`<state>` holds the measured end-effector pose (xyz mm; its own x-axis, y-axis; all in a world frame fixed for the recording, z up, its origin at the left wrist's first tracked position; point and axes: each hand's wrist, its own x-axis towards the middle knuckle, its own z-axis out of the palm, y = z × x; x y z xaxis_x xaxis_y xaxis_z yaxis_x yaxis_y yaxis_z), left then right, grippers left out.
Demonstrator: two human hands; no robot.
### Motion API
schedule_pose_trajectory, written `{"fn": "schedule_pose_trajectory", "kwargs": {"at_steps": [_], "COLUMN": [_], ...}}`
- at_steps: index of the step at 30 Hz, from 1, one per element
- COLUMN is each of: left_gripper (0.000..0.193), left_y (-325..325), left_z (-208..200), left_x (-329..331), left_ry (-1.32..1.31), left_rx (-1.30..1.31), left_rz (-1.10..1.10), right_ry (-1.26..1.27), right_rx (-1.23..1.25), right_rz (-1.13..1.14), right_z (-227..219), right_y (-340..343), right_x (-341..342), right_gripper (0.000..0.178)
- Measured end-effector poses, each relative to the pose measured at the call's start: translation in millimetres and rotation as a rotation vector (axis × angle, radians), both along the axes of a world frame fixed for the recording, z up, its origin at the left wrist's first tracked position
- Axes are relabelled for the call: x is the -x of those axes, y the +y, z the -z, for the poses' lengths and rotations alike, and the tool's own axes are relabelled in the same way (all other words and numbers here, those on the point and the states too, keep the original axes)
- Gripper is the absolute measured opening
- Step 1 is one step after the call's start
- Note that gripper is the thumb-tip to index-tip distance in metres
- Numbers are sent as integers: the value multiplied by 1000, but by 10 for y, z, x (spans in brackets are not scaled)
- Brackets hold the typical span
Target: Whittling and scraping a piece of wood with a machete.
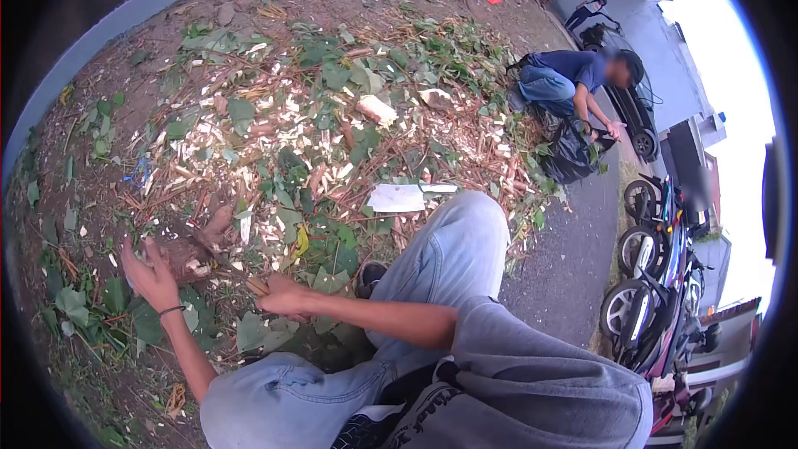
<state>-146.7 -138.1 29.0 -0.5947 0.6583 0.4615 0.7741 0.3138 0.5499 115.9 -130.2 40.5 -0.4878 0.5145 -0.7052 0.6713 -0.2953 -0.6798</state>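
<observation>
While the right hand [284, 297] has its fingers curled tight around a wooden handle [257, 286], the left hand [151, 277] is spread wide, fingers apart and seemingly gripping nothing. The handle points left toward a rough brown log [184, 251], which lies on the near left of the ground, just beside the left hand; whether the palm touches it I cannot tell. The tool's far end is lost against the wood.

Judging by the wood chips [241, 145] strewn beyond the log, a good deal of chopping is done. The log itself looks only partly cut: pale wood shows at its near side, yet most of its brown surface remains. Farther off, a thick pale wood chunk [376, 111] lies unsplit among the chips.

Clearing up appears partial too. Green leaves [366, 79] and stalks cover much of the ground, mixed with the chips, while on the far right a crouching co-worker [555, 75] reaches to a black plastic bag [569, 162]; how full it is cannot be told.
</observation>
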Motion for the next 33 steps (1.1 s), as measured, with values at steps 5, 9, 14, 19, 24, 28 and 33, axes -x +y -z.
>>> {"fn": "schedule_pose_trajectory", "kwargs": {"at_steps": [5,9,14,19,24,28,33], "left_gripper": [44,33,32,44,64,59,45], "left_y": [166,266,305,405,-171,-82,25], "left_z": [313,262,300,636,2015,2022,2002], "left_x": [251,144,45,1009,1038,637,1260], "left_ry": [361,44,245,227,119,375,-330], "left_rx": [55,170,214,94,100,734,-140], "left_rz": [-32,-315,-337,-260,-419,-548,-179], "right_ry": [-46,-52,-81,-150,-51,-102,-47], "right_rx": [17,-128,-214,-356,-479,-425,-397], "right_rz": [-22,-66,-98,-127,-246,-129,-78], "right_z": [-394,-177,299,752,921,1172,923], "right_y": [-29,-78,-299,59,348,343,416], "right_x": [135,117,-12,53,127,53,123], "right_gripper": [34,31,29,45,43,38,35]}}
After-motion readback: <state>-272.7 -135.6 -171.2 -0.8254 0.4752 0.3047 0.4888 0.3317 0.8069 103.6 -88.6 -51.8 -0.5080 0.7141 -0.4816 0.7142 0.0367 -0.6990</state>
